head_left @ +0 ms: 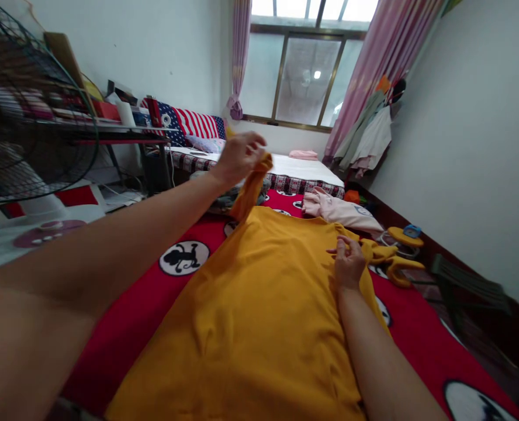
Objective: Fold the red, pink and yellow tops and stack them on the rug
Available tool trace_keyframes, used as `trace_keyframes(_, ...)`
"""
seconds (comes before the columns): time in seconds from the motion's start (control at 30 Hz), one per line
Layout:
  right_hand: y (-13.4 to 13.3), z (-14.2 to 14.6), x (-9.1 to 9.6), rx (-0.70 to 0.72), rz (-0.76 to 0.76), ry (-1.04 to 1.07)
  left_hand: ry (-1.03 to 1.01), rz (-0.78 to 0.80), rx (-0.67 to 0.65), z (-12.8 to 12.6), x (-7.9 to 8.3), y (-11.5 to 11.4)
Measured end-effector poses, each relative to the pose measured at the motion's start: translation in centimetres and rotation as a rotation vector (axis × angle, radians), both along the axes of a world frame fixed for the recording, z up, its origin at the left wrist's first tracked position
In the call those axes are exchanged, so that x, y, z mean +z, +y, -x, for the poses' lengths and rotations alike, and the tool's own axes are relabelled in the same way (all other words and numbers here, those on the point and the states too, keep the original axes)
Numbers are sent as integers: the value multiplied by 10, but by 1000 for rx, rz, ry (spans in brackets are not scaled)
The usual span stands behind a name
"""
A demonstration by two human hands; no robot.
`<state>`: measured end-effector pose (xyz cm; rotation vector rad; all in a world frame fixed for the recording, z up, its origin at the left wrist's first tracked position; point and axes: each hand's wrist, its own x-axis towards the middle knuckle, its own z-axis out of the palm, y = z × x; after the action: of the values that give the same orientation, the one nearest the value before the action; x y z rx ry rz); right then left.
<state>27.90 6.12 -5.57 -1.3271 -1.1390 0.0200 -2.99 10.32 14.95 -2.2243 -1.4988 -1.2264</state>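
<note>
A mustard-yellow T-shirt (259, 292) lies spread on a red bed cover (145, 304) printed with black-and-white cartoon circles. My left hand (238, 158) is raised above the bed, its fingers pinched shut on the shirt's left sleeve, which hangs lifted from it. My right hand (348, 263) rests on the shirt near its right shoulder, fingers curled and gripping the fabric there. The right sleeve trails off towards the bed's right side.
A pink garment (342, 211) lies beyond the shirt. A black fan cage (31, 117) stands close on the left. A second bed (294, 169) sits under the window, clothes hang at the right wall (373, 134), and a dark chair (465, 292) stands right.
</note>
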Motion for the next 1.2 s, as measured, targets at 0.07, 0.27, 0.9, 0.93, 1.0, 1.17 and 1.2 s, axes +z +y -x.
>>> trace_keyframes(0.07, 0, -6, -1, -38, 21, 85, 77, -13, -425, -35, -19, -22)
trace_keyframes(0.27, 2, -15, -5, -144, 157, 213, 467, 388, -489, -9, -116, -64)
trace_keyframes(0.9, 53, 46, 48, -33, 504, -546, 201, 1382, -477, 82, -86, -129)
trace_keyframes(0.93, 58, 39, 54, -69, 454, -467, 150, 1381, -522, 73, -77, -129)
trace_keyframes(1.0, 67, 24, 59, -127, 379, -301, 68, 1356, -616, 48, -65, -134)
trace_keyframes(1.17, 62, -6, 17, -151, 268, 43, 202, 1698, -1097, -25, -76, -155)
trace_keyframes(1.2, 59, -11, 5, -152, 264, 72, 265, 1791, -1203, -37, -83, -154)
